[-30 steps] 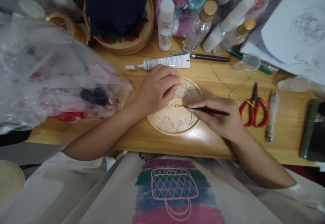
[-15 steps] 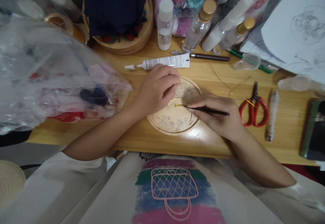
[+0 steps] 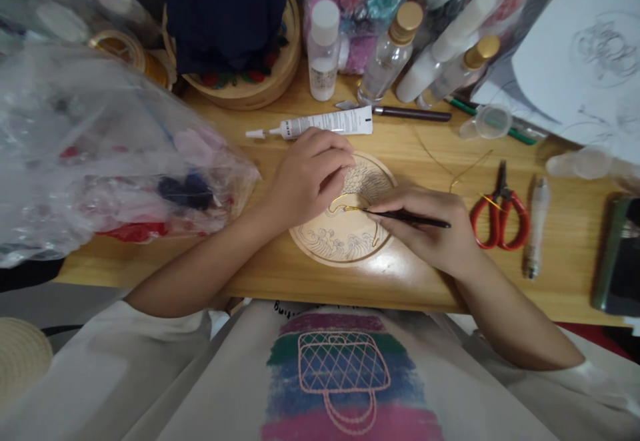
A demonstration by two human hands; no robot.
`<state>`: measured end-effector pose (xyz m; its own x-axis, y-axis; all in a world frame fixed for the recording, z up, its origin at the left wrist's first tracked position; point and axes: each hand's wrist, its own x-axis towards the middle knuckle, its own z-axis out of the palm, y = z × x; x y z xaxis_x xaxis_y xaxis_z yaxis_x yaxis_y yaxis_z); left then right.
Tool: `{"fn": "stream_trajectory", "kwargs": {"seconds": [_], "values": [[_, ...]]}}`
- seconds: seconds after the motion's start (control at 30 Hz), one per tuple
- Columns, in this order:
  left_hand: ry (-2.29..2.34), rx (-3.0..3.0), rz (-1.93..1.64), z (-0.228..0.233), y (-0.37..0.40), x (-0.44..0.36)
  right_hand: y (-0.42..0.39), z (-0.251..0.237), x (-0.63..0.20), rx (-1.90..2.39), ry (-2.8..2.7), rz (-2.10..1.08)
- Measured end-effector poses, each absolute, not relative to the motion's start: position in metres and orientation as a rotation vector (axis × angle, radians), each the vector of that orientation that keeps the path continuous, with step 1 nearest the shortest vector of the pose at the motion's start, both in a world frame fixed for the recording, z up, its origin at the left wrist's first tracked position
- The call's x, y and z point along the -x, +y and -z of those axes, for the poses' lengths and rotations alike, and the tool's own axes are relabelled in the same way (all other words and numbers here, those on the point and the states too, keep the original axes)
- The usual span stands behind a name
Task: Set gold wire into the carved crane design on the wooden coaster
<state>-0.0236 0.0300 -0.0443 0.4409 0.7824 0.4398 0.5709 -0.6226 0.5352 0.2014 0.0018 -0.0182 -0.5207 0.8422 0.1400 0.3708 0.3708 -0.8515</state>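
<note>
A round wooden disc (image 3: 325,249) with line drawings of waves and scales lies flat on the table. My left hand (image 3: 315,171) rests over its upper left edge, fingers loosely bent, with a gap between thumb and fingers. My right hand (image 3: 425,224) pinches a slim dark pen-like tool (image 3: 415,217), its exact kind unclear. The tool's tip meets a thin gold wire (image 3: 343,197) that curves along the drawing near the disc's middle. My left thumb lies close to the curve's left end. A short gold piece (image 3: 376,233) lies at the disc's right.
Red-handled pliers (image 3: 500,217) and a whitish pen-like tool (image 3: 537,227) lie at right, near a phone-like object (image 3: 620,254). A white tube (image 3: 330,123) and a dark-handled knife (image 3: 415,114) lie beyond the disc. Bottles (image 3: 324,54) stand behind; a plastic bag (image 3: 125,154) fills the left.
</note>
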Motion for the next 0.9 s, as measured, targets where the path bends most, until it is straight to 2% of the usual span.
{"fn": "stream_trajectory", "kwargs": {"seconds": [0.63,0.77,0.9], "values": [[1.177,-2.354,-1.014,0.041,0.027,0.021,0.002,0.022,-0.195,1.257,-1.711,-1.152],[1.189,-2.322,-1.016,0.038,0.025,0.020,0.008,0.027,-0.193,1.224,-1.623,-1.291],[1.225,-2.267,-1.000,0.039,0.025,0.021,0.015,0.031,-0.191,1.184,-1.646,-1.252]]}}
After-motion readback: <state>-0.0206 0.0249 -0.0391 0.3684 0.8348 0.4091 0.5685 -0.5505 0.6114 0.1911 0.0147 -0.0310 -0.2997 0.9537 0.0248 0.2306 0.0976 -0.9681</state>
